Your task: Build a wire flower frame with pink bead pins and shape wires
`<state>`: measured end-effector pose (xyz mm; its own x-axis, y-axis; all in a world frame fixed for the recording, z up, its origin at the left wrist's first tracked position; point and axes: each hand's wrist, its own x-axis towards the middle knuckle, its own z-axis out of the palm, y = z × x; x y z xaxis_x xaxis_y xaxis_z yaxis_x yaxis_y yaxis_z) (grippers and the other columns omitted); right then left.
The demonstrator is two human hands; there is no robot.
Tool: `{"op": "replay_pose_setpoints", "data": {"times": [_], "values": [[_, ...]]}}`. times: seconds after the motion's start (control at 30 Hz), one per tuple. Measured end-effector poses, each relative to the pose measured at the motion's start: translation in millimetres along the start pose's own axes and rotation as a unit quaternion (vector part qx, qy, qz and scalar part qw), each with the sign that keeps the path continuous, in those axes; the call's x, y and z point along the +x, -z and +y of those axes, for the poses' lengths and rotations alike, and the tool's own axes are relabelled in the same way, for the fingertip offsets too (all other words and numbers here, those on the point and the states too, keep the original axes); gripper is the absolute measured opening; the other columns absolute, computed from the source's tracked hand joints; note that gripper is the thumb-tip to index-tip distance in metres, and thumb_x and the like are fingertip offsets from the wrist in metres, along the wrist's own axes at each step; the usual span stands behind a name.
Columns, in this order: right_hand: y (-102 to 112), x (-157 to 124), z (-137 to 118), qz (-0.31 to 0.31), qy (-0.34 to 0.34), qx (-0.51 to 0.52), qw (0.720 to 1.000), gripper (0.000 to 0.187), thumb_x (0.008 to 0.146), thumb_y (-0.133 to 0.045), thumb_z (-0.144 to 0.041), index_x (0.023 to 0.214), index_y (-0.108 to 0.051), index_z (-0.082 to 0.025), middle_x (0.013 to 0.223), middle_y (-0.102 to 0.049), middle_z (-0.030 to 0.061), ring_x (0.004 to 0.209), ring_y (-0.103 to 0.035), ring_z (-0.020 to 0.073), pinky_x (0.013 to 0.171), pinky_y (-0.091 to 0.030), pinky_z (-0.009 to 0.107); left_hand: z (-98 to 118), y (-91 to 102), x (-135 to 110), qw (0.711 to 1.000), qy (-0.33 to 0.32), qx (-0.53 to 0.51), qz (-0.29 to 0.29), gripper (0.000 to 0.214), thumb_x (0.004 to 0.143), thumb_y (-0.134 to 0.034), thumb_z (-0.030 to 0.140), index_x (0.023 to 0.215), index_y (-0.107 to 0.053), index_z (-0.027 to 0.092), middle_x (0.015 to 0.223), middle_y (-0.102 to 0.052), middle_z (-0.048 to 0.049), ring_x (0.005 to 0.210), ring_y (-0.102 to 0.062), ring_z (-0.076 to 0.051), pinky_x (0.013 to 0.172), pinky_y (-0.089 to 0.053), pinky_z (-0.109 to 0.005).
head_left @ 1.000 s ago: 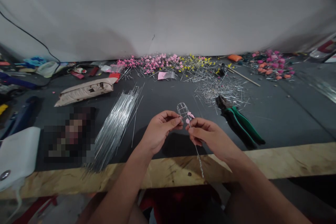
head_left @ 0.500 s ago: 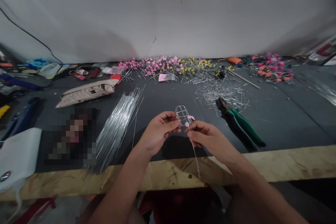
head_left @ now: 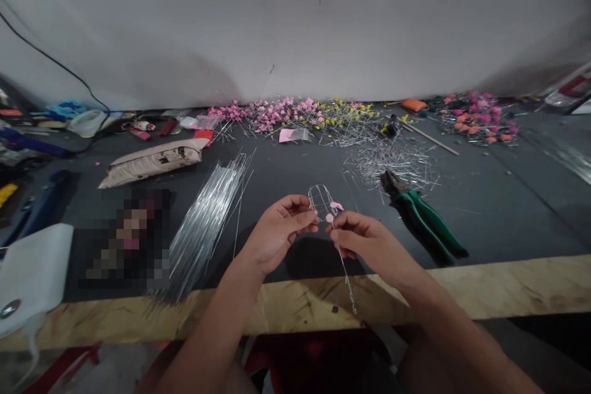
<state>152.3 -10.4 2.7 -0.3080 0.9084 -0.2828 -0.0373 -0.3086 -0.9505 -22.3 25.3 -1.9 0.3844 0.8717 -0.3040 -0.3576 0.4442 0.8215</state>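
A small cage-like wire frame (head_left: 320,198) is held up above the front part of the table, between both hands. My left hand (head_left: 284,228) pinches its left lower edge between thumb and fingers. At its right side, my right hand (head_left: 360,235) is closed on the frame's wire beside two small pink pieces (head_left: 329,218). A twisted wire tail (head_left: 348,286) hangs down from under the right fingers, over the table's front edge. The fingers hide part of the frame's lower end.
Green-handled pliers (head_left: 427,221) lie to the right. A bundle of straight wires (head_left: 205,221) lies to the left, near a beige pouch (head_left: 154,161). Along the wall are pink-tipped wires (head_left: 281,114), yellow-tipped ones (head_left: 339,112) and loose short wires (head_left: 392,163). A white device (head_left: 39,274) sits front left.
The wire frame has turned slightly in my fingers, and its twisted tail has swung a little to the right. Both hands stay nearly in place, still gripping.
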Motion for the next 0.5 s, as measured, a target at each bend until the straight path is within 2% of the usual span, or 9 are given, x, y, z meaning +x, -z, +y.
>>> {"op": "replay_pose_setpoints", "data": {"times": [0.3, 0.5], "values": [[-0.2, 0.3, 0.1, 0.016, -0.01, -0.013, 1.0, 0.012, 0.077, -0.058, -0.032, 0.074, -0.056, -0.02, 0.06, -0.048, -0.004, 0.054, -0.04, 0.0091, 0.051, -0.03, 0.025, 2.1, -2.1, -1.4, 1.0, -0.006, -0.009, -0.002, 0.019, 0.07, -0.069, 0.014, 0.086, -0.059, 0.014, 0.075, -0.062, 0.0006, 0.064, -0.061, -0.007, 0.065, -0.048, -0.018], [0.2, -0.2, 0.0, -0.008, 0.01, -0.008, 1.0, 0.005, 0.078, -0.056, -0.024, 0.076, -0.057, -0.02, 0.065, -0.05, -0.004, 0.055, -0.042, 0.0078, 0.054, -0.032, 0.024, 2.5, -3.2, -1.4, 1.0, -0.006, 0.001, 0.0, 0.017, 0.071, -0.067, 0.014, 0.086, -0.058, 0.013, 0.071, -0.061, 0.0006, 0.064, -0.059, -0.008, 0.063, -0.048, -0.02]]}}
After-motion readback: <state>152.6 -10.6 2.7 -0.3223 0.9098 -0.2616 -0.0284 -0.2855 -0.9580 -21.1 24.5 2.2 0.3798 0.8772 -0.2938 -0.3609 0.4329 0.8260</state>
